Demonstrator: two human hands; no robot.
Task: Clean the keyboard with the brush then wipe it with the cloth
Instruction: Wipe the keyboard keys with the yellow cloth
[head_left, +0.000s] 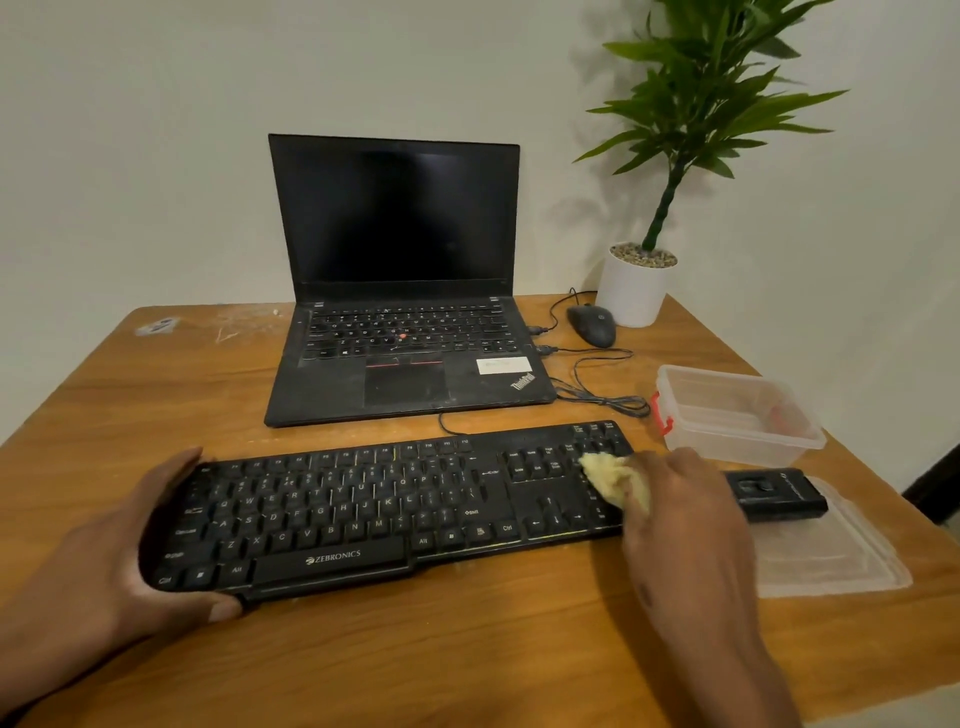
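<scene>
1. Desk (363, 660): wood top, carries everything; scuffed patch at far left corner.
2. Laptop (400, 270): open, screen dark, at the back centre, just behind the keyboard.
3. Plant (636, 291): white pot, far right corner, leaves spreading above the mouse.
4. Keyboard (363, 514): black, lies across the desk front, slightly angled; its cable runs back toward the laptop.
5. Lid (841, 551): clear, flat on the desk right of the keyboard, carrying the brush.
6. Tub (737, 415): clear, red clasp, open, just beyond the keyboard's right end.
7. Left hand (119, 551): clamped on the keyboard's left end, thumb at the front edge, fingers over the back edge.
8. Right hand (680, 514): closed on the cloth, covering the keyboard's right end.
9. Brush (776, 493): black block, lying on the lid, partly hidden behind the right hand.
10. Mouse (592, 325): black, beside the pot; loose cable loops lie between it and the tub.
11. Cloth (613, 480): yellow, bunched, pressed on the number-pad keys.
</scene>
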